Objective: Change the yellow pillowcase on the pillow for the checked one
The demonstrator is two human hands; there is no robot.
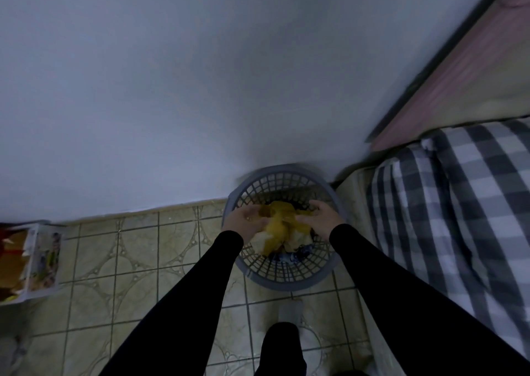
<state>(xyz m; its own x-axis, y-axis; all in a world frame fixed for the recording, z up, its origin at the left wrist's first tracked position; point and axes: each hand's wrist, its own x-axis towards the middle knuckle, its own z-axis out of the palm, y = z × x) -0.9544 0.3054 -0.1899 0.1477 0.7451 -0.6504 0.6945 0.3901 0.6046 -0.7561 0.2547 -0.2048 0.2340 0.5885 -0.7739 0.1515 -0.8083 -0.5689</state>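
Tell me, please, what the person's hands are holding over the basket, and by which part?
Both hands hold the crumpled yellow pillowcase over the laundry basket: left hand on its left side, right hand on its right.

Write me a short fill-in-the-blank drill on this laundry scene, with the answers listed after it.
1. Both hands, left hand and right hand, are over the grey ____ on the tiled floor.
2. The bundled cloth between the hands is ____ in colour.
3. The pillow on the bed at the right has a ____ pattern.
4. The basket stands against the ____.

Answers: basket; yellow; checked; wall
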